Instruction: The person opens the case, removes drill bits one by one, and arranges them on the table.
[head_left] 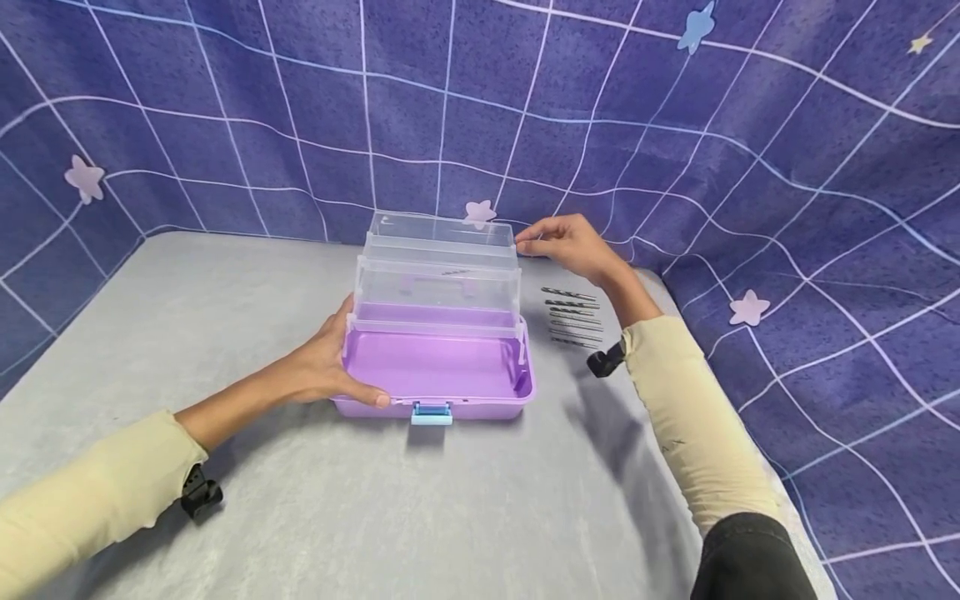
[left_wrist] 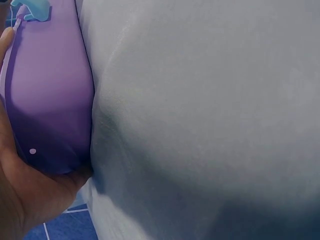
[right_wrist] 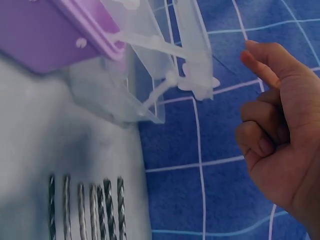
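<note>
A purple toolbox (head_left: 480, 411) with a light-blue latch (head_left: 431, 414) stands with its lid up and its clear stepped trays (head_left: 442, 229) raised at the back. My left hand (head_left: 322, 367) grips its left end, thumb over the front rim and fingers round the side; the left wrist view shows the purple wall (left_wrist: 50, 90) against the palm. At the trays' upper right corner is my right hand (head_left: 566, 246). In the right wrist view, its thumb and index finger point towards the trays, a gap away, with nothing between them. A drill bit (head_left: 455, 272) shows through the clear plastic.
Several metal drill bits (head_left: 570, 305) lie in a row on the grey table (head_left: 480, 517), just right of the toolbox. A blue grid-patterned cloth with stars (head_left: 300, 92) hangs behind the table and along its right side.
</note>
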